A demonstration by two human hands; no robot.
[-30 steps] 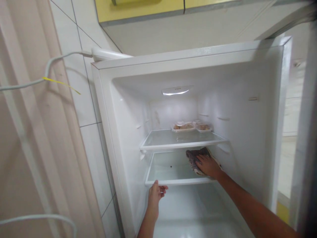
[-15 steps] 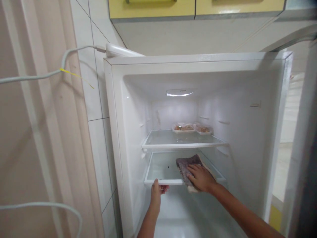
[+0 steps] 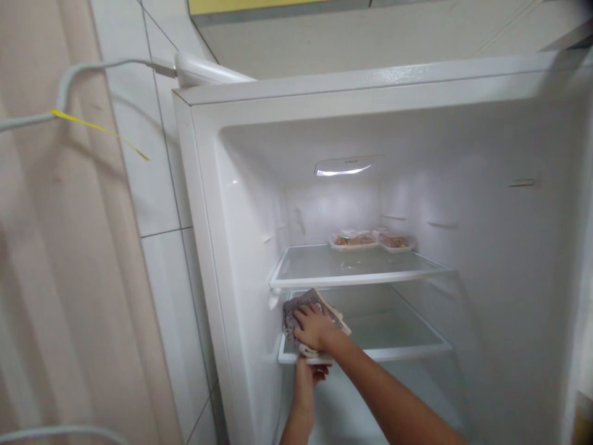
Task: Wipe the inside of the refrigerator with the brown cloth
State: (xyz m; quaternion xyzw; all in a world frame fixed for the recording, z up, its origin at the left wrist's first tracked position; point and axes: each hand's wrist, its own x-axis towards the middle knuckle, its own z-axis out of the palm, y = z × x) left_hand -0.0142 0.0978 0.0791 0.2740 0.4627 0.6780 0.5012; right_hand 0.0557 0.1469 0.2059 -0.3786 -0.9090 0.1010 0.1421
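Note:
An open white fridge (image 3: pixel 204 204) fills the view. My right hand (image 3: pixel 313 326) lies flat with fingers spread on a grey-brown cloth (image 3: pixel 296 309), pressing it onto the front left corner of the lower glass shelf (image 3: pixel 407 352). Just below, my left hand (image 3: pixel 309 373) grips the front edge of that same shelf from underneath, its fingers curled round the rim. Above them is the upper glass shelf (image 3: pixel 352 269).
Two wrapped trays of food (image 3: pixel 354 240) stand at the back of the upper shelf, under the fridge light (image 3: pixel 343 167). A white cable (image 3: pixel 92 74) with a yellow tie runs along the tiled wall (image 3: pixel 162 185) to the fridge top. A curtain (image 3: pixel 55 278) hangs at the left.
My right hand has slid the cloth from the right side of the lower shelf across to its front left corner. My left hand has kept its hold on the shelf's front edge.

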